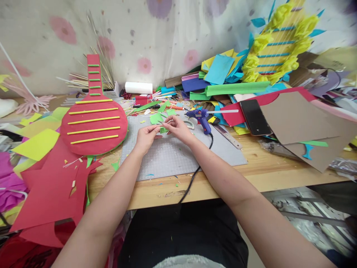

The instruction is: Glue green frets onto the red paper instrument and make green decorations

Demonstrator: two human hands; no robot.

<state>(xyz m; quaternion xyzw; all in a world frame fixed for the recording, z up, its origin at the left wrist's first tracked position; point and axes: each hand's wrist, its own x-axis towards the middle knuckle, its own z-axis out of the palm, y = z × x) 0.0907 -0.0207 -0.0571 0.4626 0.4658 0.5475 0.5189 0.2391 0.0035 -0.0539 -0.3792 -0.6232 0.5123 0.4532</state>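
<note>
Above the grey cutting mat (156, 167), both my hands come close together with their fingertips pinched. My left hand (146, 138) is closed on a small piece of green paper (163, 130), its thumb and forefinger at the paper's left edge. From the other side, my right hand (178, 128) is closed on the same piece. Thin grey tips like scissor blades show beside the right fingers. A pale scissor handle (190, 124) shows behind that wrist; whether the hand touches the scissors, I cannot tell. Another green scrap (156, 118) lies just beyond.
A purple glue gun (201, 118) lies right of my hands, its black cord (192, 182) running off the table's front edge. Left stands a red guitar-shaped craft (93, 128) with yellow strips. A phone (256, 117), a utility knife (227, 136) and piled coloured paper (219, 70) lie right.
</note>
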